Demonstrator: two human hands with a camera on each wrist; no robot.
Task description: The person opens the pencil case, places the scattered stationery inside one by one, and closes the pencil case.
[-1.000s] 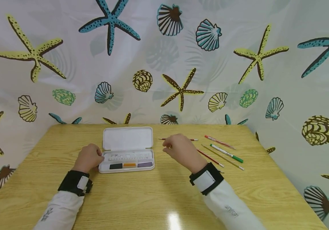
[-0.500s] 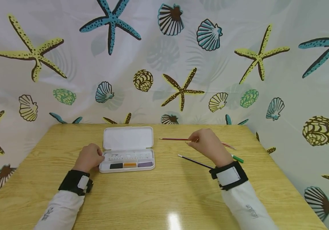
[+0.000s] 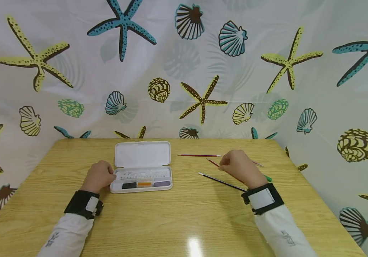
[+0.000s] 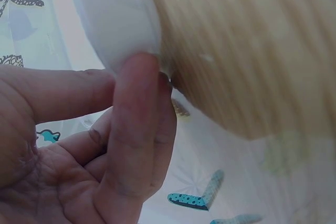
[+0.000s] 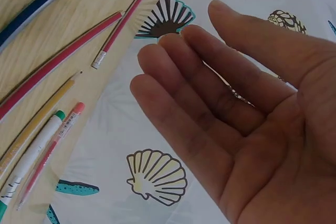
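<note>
A white pencil case (image 3: 142, 154) lies open on the table, its lid folded back. My left hand (image 3: 97, 176) holds its left end; in the left wrist view the thumb and index finger (image 4: 135, 103) pinch the white rim. Inside are a clear ruler (image 3: 143, 174) and black, orange and purple blocks. My right hand (image 3: 240, 167) hovers above the pencils on the right, and nothing shows between its loosely bent fingers in the right wrist view. Below it lies a red pencil (image 3: 212, 162), partly hidden. A dark pencil (image 3: 219, 181) lies nearer, with its white end towards the case.
Another red pencil (image 3: 200, 155) lies behind, near the table's back edge. In the right wrist view, a yellow pencil (image 5: 39, 121), a green-capped white marker (image 5: 32, 153) and a red pen (image 5: 51, 153) lie side by side. A patterned cloth (image 3: 267, 46) hangs behind the table.
My right hand has moved right, away from the case and over the pencils. The dark pencil now shows on the table before it. My left hand keeps its place at the case.
</note>
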